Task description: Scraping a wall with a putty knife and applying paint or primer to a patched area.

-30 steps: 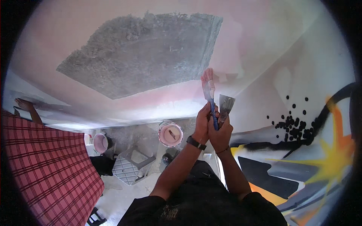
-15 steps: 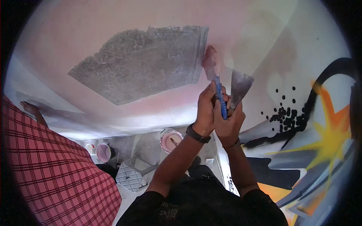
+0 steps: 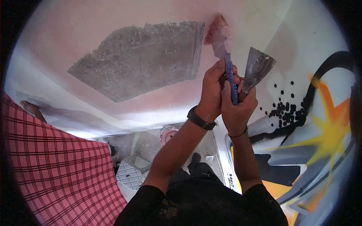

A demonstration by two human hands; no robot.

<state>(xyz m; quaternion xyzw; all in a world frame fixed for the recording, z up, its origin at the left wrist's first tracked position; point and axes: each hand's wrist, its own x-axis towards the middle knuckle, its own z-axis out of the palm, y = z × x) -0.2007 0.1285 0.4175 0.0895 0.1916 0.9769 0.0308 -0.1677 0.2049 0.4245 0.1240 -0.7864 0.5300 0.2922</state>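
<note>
A paintbrush point(image 3: 229, 71) with a blue handle is gripped by my left hand point(image 3: 212, 88), whose wrist wears a dark watch. Its pink, paint-coated bristles point(image 3: 217, 28) splay against the wall, just right of a bare grey patch point(image 3: 139, 60). My right hand point(image 3: 238, 113) is closed around a putty knife point(image 3: 258, 67), its wide, stained metal blade pointing up. The right thumb also presses on the lower end of the brush handle, so both hands meet there. Part of the putty knife's handle is hidden in the right hand.
At left stands a person in a red checked garment point(image 3: 56, 158), one hand point(image 3: 31, 109) near the wall. Below are a pinkish bucket point(image 3: 164, 136), partly behind my left arm, and a white step stool point(image 3: 130, 173). A painted mural point(image 3: 328, 135) covers the right wall.
Both hands have moved up and slightly right with the brush and putty knife. The bristles now fan out higher on the wall. The checked garment has shifted, covering the small containers behind it.
</note>
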